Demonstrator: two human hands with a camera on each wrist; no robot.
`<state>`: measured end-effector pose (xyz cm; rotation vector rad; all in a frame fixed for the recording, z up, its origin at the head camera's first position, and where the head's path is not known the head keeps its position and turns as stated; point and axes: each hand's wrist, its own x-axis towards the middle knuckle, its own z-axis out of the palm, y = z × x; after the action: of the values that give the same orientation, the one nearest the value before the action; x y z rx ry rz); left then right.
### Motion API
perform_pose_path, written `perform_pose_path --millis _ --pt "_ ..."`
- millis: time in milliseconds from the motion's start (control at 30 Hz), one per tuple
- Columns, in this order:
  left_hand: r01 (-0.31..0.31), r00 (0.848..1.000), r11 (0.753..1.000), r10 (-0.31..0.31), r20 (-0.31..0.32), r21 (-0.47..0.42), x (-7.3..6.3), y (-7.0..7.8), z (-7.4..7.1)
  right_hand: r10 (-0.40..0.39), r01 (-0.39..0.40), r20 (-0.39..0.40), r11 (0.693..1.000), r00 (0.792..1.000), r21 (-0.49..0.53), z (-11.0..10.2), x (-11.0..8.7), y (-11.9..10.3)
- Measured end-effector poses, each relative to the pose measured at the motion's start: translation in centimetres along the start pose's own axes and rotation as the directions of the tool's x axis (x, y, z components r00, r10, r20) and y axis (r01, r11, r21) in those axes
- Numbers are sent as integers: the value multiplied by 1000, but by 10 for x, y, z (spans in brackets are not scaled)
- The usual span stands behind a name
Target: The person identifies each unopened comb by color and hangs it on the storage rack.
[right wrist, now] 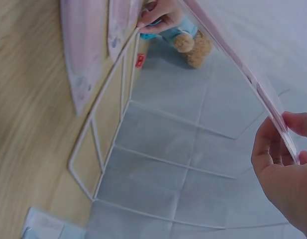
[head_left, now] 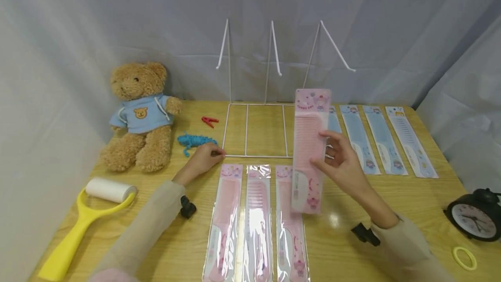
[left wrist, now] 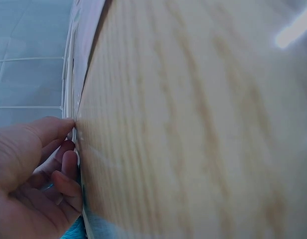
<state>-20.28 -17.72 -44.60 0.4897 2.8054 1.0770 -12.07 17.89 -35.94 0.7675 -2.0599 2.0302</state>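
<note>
My right hand [head_left: 343, 164] holds a pink comb in a clear-fronted package [head_left: 306, 147] by its right edge, upright above the table. In the right wrist view the thumb and fingers [right wrist: 266, 144] pinch that package edge. My left hand [head_left: 199, 161] pinches the front left corner of a white wire display rack [head_left: 258, 156], low at the tabletop. Three prongs [head_left: 275, 51] rise at the rack's back and bend forward, with nothing hanging on them. Three more packaged pink combs [head_left: 225, 212] lie side by side in front of the rack, the rightmost partly covered by the held one.
Several packaged blue combs [head_left: 354, 138] lie in a row at the right. A teddy bear [head_left: 142, 112], blue lizard toy [head_left: 193, 139] and red clip [head_left: 210, 121] are at the left, with a yellow-handled roller [head_left: 84, 216] nearer. A black alarm clock [head_left: 473, 216] and yellow ring [head_left: 455, 253] stand at the right edge.
</note>
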Motion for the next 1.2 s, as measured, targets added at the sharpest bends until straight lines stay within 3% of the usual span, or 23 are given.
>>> perform_pose_path --millis 233,567,1200 --pt "-1 1000 1000 1 0 4 -1 -1 1 -63 62 31 998 998 28 14 17 -5" --pt "0 1000 1000 0 -14 9 0 -2 2 -89 87 42 996 995 31 28 34 -9" --pt "-9 1000 1000 9 -8 -15 -2 -2 1 34 -31 49 998 998 -53 42 53 0"
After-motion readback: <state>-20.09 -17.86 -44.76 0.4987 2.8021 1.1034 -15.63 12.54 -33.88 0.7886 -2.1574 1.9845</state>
